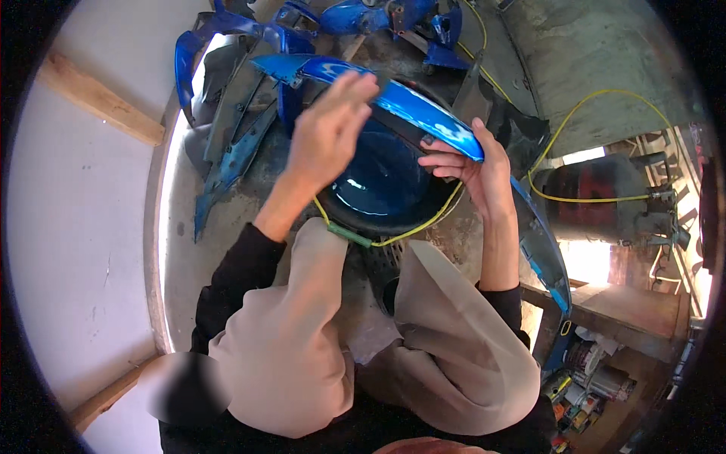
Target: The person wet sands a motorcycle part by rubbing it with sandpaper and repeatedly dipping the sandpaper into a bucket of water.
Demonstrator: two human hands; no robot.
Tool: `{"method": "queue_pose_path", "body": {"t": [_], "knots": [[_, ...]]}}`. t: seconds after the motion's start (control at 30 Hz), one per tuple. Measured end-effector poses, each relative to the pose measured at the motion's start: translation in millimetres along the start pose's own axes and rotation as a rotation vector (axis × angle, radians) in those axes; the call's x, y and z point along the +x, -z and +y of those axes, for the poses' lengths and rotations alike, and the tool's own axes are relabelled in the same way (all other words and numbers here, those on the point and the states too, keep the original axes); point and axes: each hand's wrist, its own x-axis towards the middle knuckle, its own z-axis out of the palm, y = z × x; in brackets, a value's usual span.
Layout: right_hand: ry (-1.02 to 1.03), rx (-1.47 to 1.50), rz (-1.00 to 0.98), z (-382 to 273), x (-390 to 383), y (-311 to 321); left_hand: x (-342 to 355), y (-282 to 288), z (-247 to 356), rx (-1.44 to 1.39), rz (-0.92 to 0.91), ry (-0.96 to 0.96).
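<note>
My right hand (488,168) grips the right end of a long, curved, glossy blue plastic body panel (423,115), thumb on top and fingers beneath. The panel slants over a black basin (378,217) of dark water, its far-left end raised. My left hand (329,129) lies over the panel's left half, somewhat blurred, fingers pressed together. A small dark patch shows at its fingertips; I cannot tell what it is. The basin stands on the floor in front of my knees. Its yellow handle (412,234) with a green grip (349,234) hangs toward me.
Several blue body panels (355,17) lie beyond the basin, with a dark blue narrow panel (236,155) to the left. Another long panel (546,246) lies by my right arm. A yellow hose (552,144) runs to a dark red tank (594,198). Tools and cans (590,378) sit lower right.
</note>
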Motion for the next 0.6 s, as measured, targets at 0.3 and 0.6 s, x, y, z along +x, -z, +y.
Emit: {"method": "queue_pose_path", "body": {"t": [0.3, 0.6], "knots": [[-0.034, -0.018, -0.032, -11, 5, 9, 17, 1, -11, 0.019, 0.064, 0.088], [0.125, 0.024, 0.010, 19, -18, -19, -10, -5, 14, 0.040, -0.100, -0.102]]}}
